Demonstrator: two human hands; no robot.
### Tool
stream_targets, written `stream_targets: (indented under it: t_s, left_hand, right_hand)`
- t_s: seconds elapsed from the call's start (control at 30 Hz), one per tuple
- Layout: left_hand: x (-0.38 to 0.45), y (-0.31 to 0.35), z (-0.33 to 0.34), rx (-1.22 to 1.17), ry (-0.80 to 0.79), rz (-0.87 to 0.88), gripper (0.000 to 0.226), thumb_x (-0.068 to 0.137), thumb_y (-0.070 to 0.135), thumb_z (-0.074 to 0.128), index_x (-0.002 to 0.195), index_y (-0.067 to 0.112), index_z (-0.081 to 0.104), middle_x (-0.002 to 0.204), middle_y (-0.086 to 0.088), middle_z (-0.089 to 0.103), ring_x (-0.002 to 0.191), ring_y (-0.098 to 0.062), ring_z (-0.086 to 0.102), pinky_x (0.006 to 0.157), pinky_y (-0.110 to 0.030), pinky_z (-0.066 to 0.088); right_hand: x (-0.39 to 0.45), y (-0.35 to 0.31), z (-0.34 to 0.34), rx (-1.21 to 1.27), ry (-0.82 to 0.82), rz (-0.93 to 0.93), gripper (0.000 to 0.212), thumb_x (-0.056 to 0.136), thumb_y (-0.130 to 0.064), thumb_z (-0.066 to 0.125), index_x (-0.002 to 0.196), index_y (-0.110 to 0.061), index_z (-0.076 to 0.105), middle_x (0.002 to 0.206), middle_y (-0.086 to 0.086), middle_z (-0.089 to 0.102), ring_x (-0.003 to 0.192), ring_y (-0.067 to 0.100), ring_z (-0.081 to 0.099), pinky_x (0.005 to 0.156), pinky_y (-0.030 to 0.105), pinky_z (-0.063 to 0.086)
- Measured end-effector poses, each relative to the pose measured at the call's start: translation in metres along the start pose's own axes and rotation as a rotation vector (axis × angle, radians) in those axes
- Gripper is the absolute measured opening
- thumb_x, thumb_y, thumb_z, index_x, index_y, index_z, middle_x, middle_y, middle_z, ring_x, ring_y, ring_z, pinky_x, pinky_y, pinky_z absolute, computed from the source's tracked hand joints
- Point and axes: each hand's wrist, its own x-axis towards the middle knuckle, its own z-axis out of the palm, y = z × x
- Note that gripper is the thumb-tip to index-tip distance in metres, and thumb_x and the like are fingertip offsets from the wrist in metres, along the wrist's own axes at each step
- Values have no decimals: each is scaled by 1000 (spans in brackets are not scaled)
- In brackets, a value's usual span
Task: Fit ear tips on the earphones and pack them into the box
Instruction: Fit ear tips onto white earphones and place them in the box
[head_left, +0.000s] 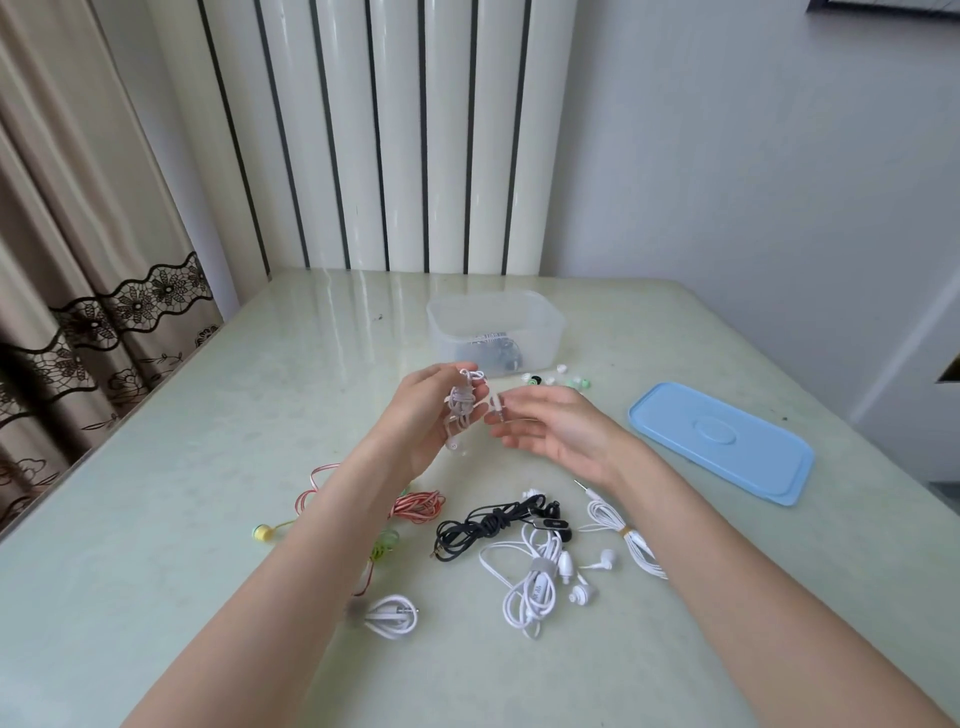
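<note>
My left hand (423, 415) holds a knotted bundle of white earphones (461, 402) above the table's middle. Just right of it, my right hand (550, 426) has its fingers spread, with the bundle's white jack plug (496, 405) at the fingertips; I cannot tell whether they pinch it. Behind the hands stands a clear plastic box (540, 317) with a dark earphone inside. Loose ear tips (558, 381), white, green and black, lie right of the box. Near me lie black earphones (493, 525), several white earphones (540, 582) and a red one (415, 506).
A light blue lid (722, 441) lies flat at the right. A green-yellow earphone (265, 532) sits at the left near the table edge. A white radiator and a curtain stand behind the pale green table (208, 441).
</note>
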Motion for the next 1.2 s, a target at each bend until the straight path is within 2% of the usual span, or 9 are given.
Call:
stream_targets:
  t_s: [0.2,0.33,0.4,0.53,0.63,0.77,0.93,1.07,1.2]
  left_hand:
    - [7,-7,1,-169,212,45,34,86,-8,29,114,7,43,70,-8,46,59,-17,47,59,-27,43]
    - [4,-10,6,-81,250,69,41,87,-4,27,120,16,42,68,-6,44,59,-17,42,58,-28,35]
    - [6,-11,5,78,280,90,43,87,-2,30,126,13,42,84,-10,50,66,-18,46,61,-27,38]
    - [8,-21,-4,834,342,276,46,86,8,43,130,20,45,138,-9,32,123,-29,32,100,-33,30]
    - [5,-28,-2,1116,230,416,33,85,13,47,111,27,62,136,3,42,126,-26,25,104,-35,22]
    - [4,-36,-6,1307,248,509,24,85,21,49,100,30,67,127,13,48,118,-22,27,88,-31,19]
    - [8,-38,-3,1231,60,694,27,82,21,61,108,20,64,108,3,61,95,-18,41,85,-29,35]
    - [9,-36,-3,990,30,599,16,81,15,65,97,13,65,80,4,65,73,-14,58,72,-20,46]
    - [15,-35,-6,780,52,485,11,78,12,69,86,18,64,74,6,65,62,-5,58,62,-8,44]
  right_hand:
    - [-4,4,18,-255,59,-124,19,84,-20,64,85,-10,48,73,9,61,58,20,62,54,22,52]
    - [0,12,34,-416,11,-207,18,78,-5,70,77,-14,54,62,8,61,55,22,62,58,24,54]
    - [2,13,31,-433,66,-217,20,77,4,66,73,-14,59,62,8,61,56,21,61,62,22,54]
    - [4,9,16,-513,82,-172,19,77,5,65,71,-13,62,61,10,62,46,10,59,58,16,52]
    - [5,5,9,-503,58,-106,8,81,2,63,76,-4,63,62,9,62,41,4,58,50,12,49]
    - [7,1,-1,-395,98,-35,12,84,-10,63,73,-5,64,64,8,61,44,5,56,45,13,43]
    - [10,-3,-7,-402,62,6,18,87,-16,60,72,-7,63,62,5,56,38,2,49,40,13,32]
    - [9,-13,-16,-498,25,-12,15,87,-17,61,78,-7,66,63,2,62,44,3,53,44,14,37]
    - [18,-32,-49,-750,382,-219,9,82,-8,62,77,-6,69,68,8,64,54,12,58,54,20,45]
